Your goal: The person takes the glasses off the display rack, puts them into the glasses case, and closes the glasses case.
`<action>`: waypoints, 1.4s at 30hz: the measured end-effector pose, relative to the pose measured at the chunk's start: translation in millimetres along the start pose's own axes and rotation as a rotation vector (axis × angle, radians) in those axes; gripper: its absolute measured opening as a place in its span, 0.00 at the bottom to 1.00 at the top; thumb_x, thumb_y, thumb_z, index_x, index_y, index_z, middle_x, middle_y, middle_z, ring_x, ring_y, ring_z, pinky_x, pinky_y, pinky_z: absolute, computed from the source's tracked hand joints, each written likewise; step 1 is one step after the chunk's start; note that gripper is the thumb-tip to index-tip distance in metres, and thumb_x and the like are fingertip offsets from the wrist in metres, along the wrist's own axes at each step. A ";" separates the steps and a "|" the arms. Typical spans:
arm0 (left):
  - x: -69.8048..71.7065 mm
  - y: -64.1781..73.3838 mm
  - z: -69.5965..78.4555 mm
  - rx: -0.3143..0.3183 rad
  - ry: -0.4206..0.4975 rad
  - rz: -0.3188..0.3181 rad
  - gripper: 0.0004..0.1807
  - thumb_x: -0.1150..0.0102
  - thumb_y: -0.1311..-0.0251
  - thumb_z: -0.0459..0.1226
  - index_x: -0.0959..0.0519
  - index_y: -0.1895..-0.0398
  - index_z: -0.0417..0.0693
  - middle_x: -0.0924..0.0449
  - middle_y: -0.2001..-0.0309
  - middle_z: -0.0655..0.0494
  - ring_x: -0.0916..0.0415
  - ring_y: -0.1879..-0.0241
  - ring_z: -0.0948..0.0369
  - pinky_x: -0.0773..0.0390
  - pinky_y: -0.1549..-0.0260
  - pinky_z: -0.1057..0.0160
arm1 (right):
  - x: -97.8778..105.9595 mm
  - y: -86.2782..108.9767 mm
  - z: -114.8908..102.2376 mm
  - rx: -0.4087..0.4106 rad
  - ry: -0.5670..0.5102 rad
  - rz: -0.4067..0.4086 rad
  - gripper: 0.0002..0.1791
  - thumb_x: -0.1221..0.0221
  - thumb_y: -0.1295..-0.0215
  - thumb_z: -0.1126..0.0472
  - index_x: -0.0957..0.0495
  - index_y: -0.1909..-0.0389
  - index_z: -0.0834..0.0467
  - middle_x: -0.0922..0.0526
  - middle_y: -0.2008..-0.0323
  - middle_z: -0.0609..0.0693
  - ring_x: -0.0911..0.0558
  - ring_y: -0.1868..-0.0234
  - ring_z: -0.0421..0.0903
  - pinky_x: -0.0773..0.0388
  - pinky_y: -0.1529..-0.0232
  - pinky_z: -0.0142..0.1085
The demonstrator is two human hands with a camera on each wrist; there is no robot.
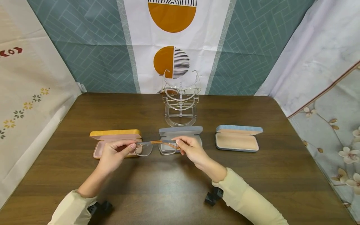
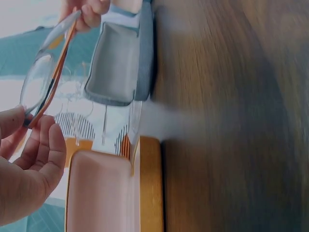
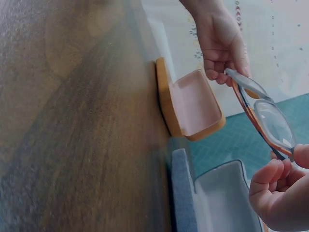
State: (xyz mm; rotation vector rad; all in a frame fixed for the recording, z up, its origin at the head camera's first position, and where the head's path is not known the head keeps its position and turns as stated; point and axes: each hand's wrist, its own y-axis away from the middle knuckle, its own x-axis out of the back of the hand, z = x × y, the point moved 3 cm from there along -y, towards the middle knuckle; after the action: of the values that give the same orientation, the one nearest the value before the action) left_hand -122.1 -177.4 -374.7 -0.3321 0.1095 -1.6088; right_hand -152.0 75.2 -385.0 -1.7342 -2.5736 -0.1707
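Both hands hold one pair of eyeglasses (image 1: 156, 142) level, with its orange-and-dark temples folded behind the clear lenses. My left hand (image 1: 113, 154) pinches one end of the frame between thumb and fingers, in front of the open yellow case (image 1: 115, 133). At the other end, my right hand (image 1: 194, 152) pinches the frame in front of the open grey case (image 1: 181, 130). The left wrist view shows an orange temple (image 2: 60, 67) running along the frame. Seen from the right wrist, the glasses (image 3: 275, 125) are raised off the wooden table (image 3: 87, 145).
An open blue case (image 1: 237, 141) with a beige lining lies to the right. Behind the grey case stands a clear display stand (image 1: 180, 120) carrying thin-framed glasses (image 1: 192, 91). Patterned cloths (image 1: 98, 40) hang at the back and sides of the table.
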 end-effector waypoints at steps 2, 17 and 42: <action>4.1 0.5 -0.4 0.003 0.001 0.003 0.08 0.43 0.47 0.23 0.23 0.65 0.22 0.18 0.72 0.62 0.23 0.74 0.70 0.23 0.73 0.72 | -3.8 -2.2 1.4 -0.003 0.006 0.005 0.14 0.53 0.32 0.65 0.25 0.52 0.69 0.30 0.77 0.46 0.33 0.79 0.40 0.38 0.77 0.29; 35.1 8.8 -10.4 0.024 -0.098 0.055 0.05 0.42 0.48 0.22 0.23 0.68 0.25 0.20 0.77 0.59 0.24 0.78 0.68 0.23 0.76 0.71 | -34.9 -16.6 5.7 -0.012 -0.033 0.000 0.14 0.50 0.33 0.65 0.25 0.52 0.69 0.29 0.77 0.49 0.33 0.80 0.41 0.35 0.78 0.29; 86.8 9.9 -56.1 0.118 0.022 0.061 0.03 0.41 0.45 0.27 0.19 0.68 0.39 0.19 0.76 0.59 0.22 0.77 0.66 0.21 0.76 0.65 | -75.1 -45.3 11.8 -0.023 -0.028 0.055 0.09 0.45 0.39 0.70 0.24 0.60 0.71 0.22 0.74 0.54 0.26 0.79 0.40 0.32 0.81 0.26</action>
State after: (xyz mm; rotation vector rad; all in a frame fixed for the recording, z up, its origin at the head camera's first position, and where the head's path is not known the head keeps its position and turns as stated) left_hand -131.0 -271.4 -418.1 -0.2179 0.0411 -1.5513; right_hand -165.2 -9.6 -406.7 -1.8257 -2.5500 -0.1770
